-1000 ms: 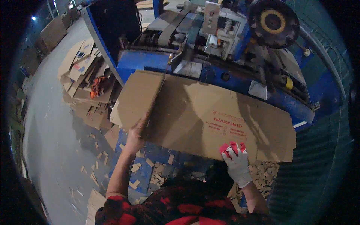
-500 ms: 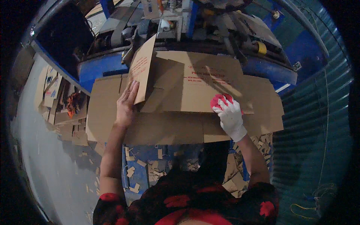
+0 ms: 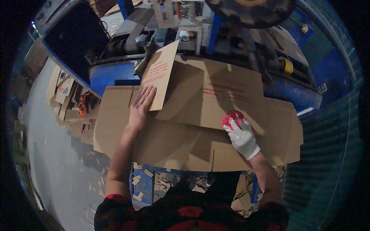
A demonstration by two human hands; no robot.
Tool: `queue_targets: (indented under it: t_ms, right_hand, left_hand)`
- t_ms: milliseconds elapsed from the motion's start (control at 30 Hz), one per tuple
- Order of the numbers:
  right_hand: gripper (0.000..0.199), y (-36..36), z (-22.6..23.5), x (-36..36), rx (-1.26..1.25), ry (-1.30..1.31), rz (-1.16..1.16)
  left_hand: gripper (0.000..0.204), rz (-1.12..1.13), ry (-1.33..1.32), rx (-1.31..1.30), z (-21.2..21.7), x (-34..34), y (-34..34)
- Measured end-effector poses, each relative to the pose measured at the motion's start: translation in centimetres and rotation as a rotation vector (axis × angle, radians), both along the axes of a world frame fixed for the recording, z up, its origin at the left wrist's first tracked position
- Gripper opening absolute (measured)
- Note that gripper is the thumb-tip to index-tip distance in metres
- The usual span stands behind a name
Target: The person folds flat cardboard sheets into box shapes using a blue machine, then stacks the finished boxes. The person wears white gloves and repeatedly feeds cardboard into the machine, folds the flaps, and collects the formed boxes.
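Observation:
A brown cardboard sheet [image 3: 231, 79] with red print lies on a larger flat cardboard sheet [image 3: 162, 148]. Its left panel [image 3: 163, 71] stands raised at a steep tilt. My bare left hand [image 3: 142, 107] rests on the outer face of that panel near its lower edge, fingers stretched out; the thumb is hidden. On the right, my right hand [image 3: 243, 138] wears a white knit glove. Its fingers curl over a rounded red pad [image 3: 231, 118], which presses on the sheet near its front edge. What the pad is made of I cannot make out.
A machine with a blue frame [image 3: 108, 75] stands behind the sheets, with a dark round wheel [image 3: 250, 11] above. Stacked cardboard [image 3: 73, 104] with an orange bundle [image 3: 84, 104] sits at the left. Scraps [image 3: 162, 181] litter the area below. A corrugated green wall [image 3: 327, 154] borders the right.
The view has shifted, so the scene sits lower and to the right. My right hand with the red pad has slid a little nearer me; my left hand stays on the raised panel.

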State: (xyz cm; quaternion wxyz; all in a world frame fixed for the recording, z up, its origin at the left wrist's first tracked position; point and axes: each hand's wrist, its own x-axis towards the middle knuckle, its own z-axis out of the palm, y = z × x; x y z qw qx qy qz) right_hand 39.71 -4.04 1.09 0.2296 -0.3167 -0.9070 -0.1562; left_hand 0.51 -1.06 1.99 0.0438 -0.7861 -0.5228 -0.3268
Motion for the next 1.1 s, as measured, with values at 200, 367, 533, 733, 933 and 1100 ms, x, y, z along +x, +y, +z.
queue_targets:
  t_ms: [200, 367, 533, 733, 933, 1100]
  right_hand:
    - [0.029, 5.4, -1.3, 1.8, -0.079, 0.089, -0.048]
    - [0.037, 11.9, -0.2, 0.8, -0.092, 0.018, -0.152]
    - [0.042, 20.9, 3.2, -0.7, -0.003, -0.138, -0.441]
    - [0.047, 14.1, 2.4, 3.6, -0.163, 0.065, -0.556]
    - [0.054, -7.0, 0.2, 9.9, -0.358, 0.012, -0.998]
    - [0.071, -16.0, -0.2, 9.8, -0.351, 0.084, -1.159]
  left_hand:
    - [0.056, 0.0, 0.014, -0.003, -0.1, 1.9, 3.0]
    - [0.049, 0.055, 0.186, 0.138, 0.3, 1.8, 10.5]
    - [0.052, 0.345, 0.118, -0.158, 1.3, 3.5, 19.1]
    - [0.042, 0.076, -0.019, -0.214, -2.0, -2.1, 9.9]
    - [0.055, 0.811, 0.308, -0.467, -6.5, -19.0, -10.7]
    - [0.071, 0.687, 0.028, -0.622, -6.4, -22.8, -17.8]
